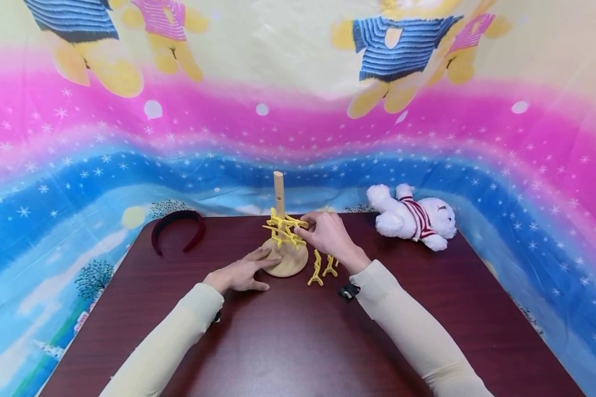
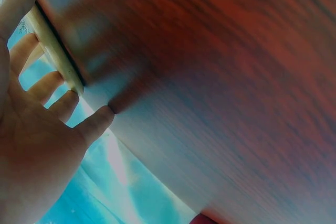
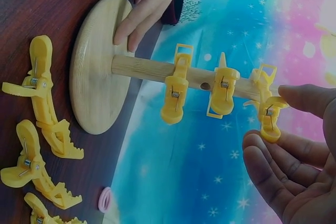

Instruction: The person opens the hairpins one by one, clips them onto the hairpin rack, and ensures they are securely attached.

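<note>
A wooden stand has a round base (image 3: pixel 92 77) and an upright post (image 1: pixel 278 193). Three yellow alligator hair clips are on the post: a low one (image 3: pixel 175 93), a middle one (image 3: pixel 224 90) and a top one (image 3: pixel 270 116). My right hand (image 1: pixel 328 231) pinches the top clip at its handle end, thumb on one side and fingertips on the other. With fingers spread, my left hand (image 1: pixel 240 274) rests its fingertips on the base and has its thumb out over the table. In the left wrist view the base shows edge-on beyond the left fingers.
More yellow clips (image 1: pixel 316 269) lie on the dark red table (image 1: pixel 288 342) right of the base. A pink hair tie (image 3: pixel 105 199) lies beyond them. A dark red headband (image 1: pixel 195 234) is at the back left, a white plush bear (image 1: pixel 412 218) at the back right. A patterned cloth hangs behind.
</note>
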A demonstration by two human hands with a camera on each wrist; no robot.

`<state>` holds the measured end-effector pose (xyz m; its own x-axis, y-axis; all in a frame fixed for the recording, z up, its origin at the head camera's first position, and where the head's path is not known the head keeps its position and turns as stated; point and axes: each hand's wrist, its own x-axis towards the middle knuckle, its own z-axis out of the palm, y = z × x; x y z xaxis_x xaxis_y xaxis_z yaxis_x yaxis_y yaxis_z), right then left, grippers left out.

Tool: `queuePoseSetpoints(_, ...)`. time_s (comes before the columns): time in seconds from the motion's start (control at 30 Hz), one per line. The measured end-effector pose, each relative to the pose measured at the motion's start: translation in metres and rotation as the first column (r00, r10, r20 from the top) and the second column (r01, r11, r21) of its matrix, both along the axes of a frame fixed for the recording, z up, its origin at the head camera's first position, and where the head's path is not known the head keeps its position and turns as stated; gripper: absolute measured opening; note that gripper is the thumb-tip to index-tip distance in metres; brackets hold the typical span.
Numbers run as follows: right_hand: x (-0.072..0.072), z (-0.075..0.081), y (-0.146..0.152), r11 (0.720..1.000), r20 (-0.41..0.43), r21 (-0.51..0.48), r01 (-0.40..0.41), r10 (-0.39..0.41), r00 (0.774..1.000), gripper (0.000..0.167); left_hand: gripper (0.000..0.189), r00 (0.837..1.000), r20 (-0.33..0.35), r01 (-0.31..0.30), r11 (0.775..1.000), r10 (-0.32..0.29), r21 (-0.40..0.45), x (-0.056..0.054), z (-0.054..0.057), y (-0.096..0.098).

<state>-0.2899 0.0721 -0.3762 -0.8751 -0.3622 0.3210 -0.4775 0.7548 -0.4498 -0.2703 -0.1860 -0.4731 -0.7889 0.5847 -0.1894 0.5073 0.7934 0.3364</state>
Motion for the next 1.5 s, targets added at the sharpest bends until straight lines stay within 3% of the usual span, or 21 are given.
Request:
queuePoseSetpoints(0.63,-0.001,0.000,0.006,1.000,-0.016,-0.001,-0.020,0.020,1.000,0.039,0.073,1.000,0.012,-0.012,1.000,0.012,-0.003,-0.001,0.001,0.000)
queuePoseSetpoints(1.03,0.005,0.001,0.028,1.000,0.060,-0.030,0.009,-0.007,0.998,0.044,0.074,1.000,0.003,0.007,1.000,-0.007,0.008,0.000,0.001,0.000)
queuePoseSetpoints(1.5,-0.002,-0.025,0.073,0.997,0.127,-0.053,0.057,-0.049,0.991,0.033,0.073,1.000,0.003,0.021,1.000,-0.021,0.018,0.002,0.000,-0.001)
